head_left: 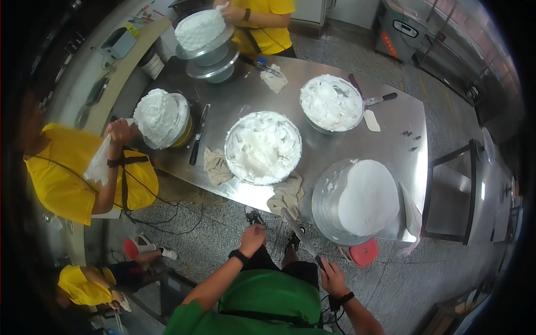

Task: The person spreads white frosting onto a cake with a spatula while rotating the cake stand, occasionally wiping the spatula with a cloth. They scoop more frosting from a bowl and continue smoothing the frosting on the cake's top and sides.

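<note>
My right hand is wrapped round the black handle of a long spatula, whose blade points up and left towards a beige cloth at the table's near edge. My left hand hangs in front of my body with its fingers curled; what it holds, if anything, is hidden. To the right, a smooth white-coated cake rests on a round turntable. A large bowl of white cream sits at the middle of the near side, beyond the cloth.
Another cream bowl is farther back. A filled piping bag lies at the table's right edge. Co-workers in yellow work at a left cake and a back cake. A red stool stands below the table.
</note>
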`<state>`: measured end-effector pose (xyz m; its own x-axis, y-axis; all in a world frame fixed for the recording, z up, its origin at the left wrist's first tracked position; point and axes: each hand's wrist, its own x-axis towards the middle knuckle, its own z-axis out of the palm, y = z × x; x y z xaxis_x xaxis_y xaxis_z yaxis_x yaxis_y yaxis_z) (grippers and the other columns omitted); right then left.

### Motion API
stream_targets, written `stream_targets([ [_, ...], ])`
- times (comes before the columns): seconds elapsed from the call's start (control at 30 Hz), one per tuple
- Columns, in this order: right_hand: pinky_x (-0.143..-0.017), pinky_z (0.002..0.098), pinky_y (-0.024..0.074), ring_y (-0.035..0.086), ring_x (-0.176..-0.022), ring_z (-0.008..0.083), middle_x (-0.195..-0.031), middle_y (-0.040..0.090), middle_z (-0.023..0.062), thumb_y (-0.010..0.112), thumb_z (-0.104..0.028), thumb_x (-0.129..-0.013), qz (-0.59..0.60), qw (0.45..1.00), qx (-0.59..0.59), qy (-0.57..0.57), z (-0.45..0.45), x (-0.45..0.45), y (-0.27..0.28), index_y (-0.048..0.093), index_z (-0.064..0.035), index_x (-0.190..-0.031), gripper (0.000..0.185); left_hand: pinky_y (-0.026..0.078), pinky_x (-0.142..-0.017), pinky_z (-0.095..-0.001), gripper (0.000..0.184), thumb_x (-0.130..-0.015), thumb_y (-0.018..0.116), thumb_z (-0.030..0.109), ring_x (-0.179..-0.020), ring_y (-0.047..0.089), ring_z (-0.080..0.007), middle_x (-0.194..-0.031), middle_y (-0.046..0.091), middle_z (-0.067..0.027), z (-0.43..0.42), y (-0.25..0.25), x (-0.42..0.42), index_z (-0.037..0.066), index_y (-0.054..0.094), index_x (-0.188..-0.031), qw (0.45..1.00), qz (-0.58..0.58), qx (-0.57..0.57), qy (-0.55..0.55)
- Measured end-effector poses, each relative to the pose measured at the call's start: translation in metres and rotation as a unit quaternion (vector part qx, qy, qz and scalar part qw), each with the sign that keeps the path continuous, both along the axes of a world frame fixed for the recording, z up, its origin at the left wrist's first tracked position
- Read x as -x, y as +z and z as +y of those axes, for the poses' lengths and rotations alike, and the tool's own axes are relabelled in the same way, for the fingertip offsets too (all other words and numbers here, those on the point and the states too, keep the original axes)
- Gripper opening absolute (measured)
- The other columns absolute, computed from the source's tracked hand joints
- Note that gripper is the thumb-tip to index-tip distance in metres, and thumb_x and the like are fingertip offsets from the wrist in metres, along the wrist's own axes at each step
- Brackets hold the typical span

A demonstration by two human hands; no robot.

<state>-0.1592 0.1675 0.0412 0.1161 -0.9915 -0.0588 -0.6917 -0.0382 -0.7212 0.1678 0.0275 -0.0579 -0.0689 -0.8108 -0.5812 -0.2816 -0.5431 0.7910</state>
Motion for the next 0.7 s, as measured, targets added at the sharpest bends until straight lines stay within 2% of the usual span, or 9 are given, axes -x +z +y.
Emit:
stream_targets([
  [0.07,-0.064,0.0419,0.0519,0.063,-0.07,0.0334,-0.089,0.06,0.017,0.062,-0.006,-0.092,-0.019,0.999,-0.019,-0.016,-0.003,-0.009,0.0,0.055,-0.0041,-0.139,0.047,0.052,-0.063,-0.0286,0.018,-0.089,0.06,0.002,-0.07,0.064,-0.0167,-0.084,0.067,-0.0071,-0.028,0.003,0.032,-0.005,0.063,-0.105,0.989,0.015,-0.017,0.145],
  [0.17,-0.065,0.0412,0.052,0.064,-0.071,0.0327,-0.084,0.063,0.016,0.053,-0.006,-0.098,-0.126,0.988,-0.048,-0.069,-0.011,-0.026,-0.012,0.054,-0.0033,-0.139,0.042,0.049,-0.059,-0.0271,0.011,-0.088,0.067,0.005,-0.062,0.059,-0.0151,-0.077,0.065,-0.0053,-0.05,-0.009,0.06,-0.004,0.063,-0.094,0.985,-0.019,0.017,0.173],
  [0.2,-0.065,0.0407,0.0519,0.065,-0.069,0.0316,-0.08,0.063,0.0145,0.051,-0.006,-0.099,-0.136,0.984,-0.07,-0.087,-0.019,-0.033,-0.007,0.054,-0.0032,-0.137,0.038,0.048,-0.059,-0.0292,0.025,-0.085,0.073,0.011,-0.066,0.062,-0.0143,-0.077,0.066,-0.0064,-0.052,-0.045,0.055,-0.006,0.062,-0.1,0.984,0.014,-0.016,0.178],
  [0.23,-0.064,0.0402,0.0517,0.065,-0.068,0.0304,-0.076,0.063,0.013,0.048,-0.006,-0.1,-0.145,0.98,-0.092,-0.105,-0.028,-0.039,-0.001,0.055,-0.0031,-0.135,0.036,0.048,-0.059,-0.0292,0.025,-0.085,0.073,0.011,-0.066,0.062,-0.0143,-0.077,0.066,-0.0064,-0.053,-0.043,0.06,-0.006,0.062,-0.1,0.985,0.012,-0.018,0.174],
  [0.3,-0.061,0.038,0.051,0.065,-0.064,0.027,-0.073,0.063,0.0108,0.046,-0.008,-0.102,-0.163,0.974,-0.099,-0.12,-0.041,-0.047,-0.001,0.058,-0.0031,-0.131,0.031,0.051,-0.062,-0.0313,0.029,-0.085,0.077,0.011,-0.067,0.062,-0.0165,-0.082,0.065,-0.0075,-0.056,-0.042,0.078,-0.006,0.06,-0.1,0.939,0.056,-0.049,0.336],
  [0.43,-0.056,0.033,0.0492,0.061,-0.057,0.0185,-0.066,0.06,0.0082,0.046,-0.01,-0.104,-0.201,0.966,-0.067,-0.149,-0.053,-0.061,-0.026,0.06,-0.0024,-0.125,0.026,0.053,-0.068,-0.032,0.029,-0.087,0.077,0.011,-0.07,0.063,-0.0182,-0.087,0.065,-0.0093,-0.049,-0.061,0.079,-0.004,0.058,-0.102,0.944,-0.015,-0.009,0.33],
  [0.53,-0.056,0.0323,0.0488,0.06,-0.057,0.0168,-0.067,0.06,0.0074,0.046,-0.012,-0.105,-0.225,0.958,-0.076,-0.161,-0.06,-0.069,-0.037,0.06,-0.0018,-0.124,0.026,0.053,-0.073,-0.031,0.023,-0.09,0.075,0.012,-0.077,0.063,-0.0172,-0.087,0.065,-0.0091,-0.048,-0.065,0.074,-0.003,0.059,-0.1,0.947,-0.09,0.117,0.284],
  [0.63,-0.055,0.0307,0.0478,0.059,-0.056,0.0149,-0.068,0.061,0.0055,0.045,-0.014,-0.106,-0.225,0.957,-0.093,-0.158,-0.065,-0.073,-0.052,0.06,-0.0015,-0.126,0.028,0.051,-0.075,-0.0301,0.018,-0.091,0.073,0.01,-0.082,0.062,-0.0151,-0.086,0.064,-0.0071,-0.057,-0.05,0.075,-0.002,0.06,-0.096,0.95,-0.048,0.145,0.273],
  [0.7,-0.054,0.0288,0.047,0.058,-0.057,0.0121,-0.068,0.06,0.0038,0.044,-0.017,-0.107,-0.25,0.952,-0.1,-0.143,-0.069,-0.076,-0.066,0.058,-0.0013,-0.13,0.031,0.048,-0.074,-0.0282,0.013,-0.091,0.072,0.009,-0.084,0.06,-0.0133,-0.087,0.065,-0.0045,-0.062,-0.032,0.08,-0.001,0.063,-0.093,0.955,0.06,0.063,0.283],
])
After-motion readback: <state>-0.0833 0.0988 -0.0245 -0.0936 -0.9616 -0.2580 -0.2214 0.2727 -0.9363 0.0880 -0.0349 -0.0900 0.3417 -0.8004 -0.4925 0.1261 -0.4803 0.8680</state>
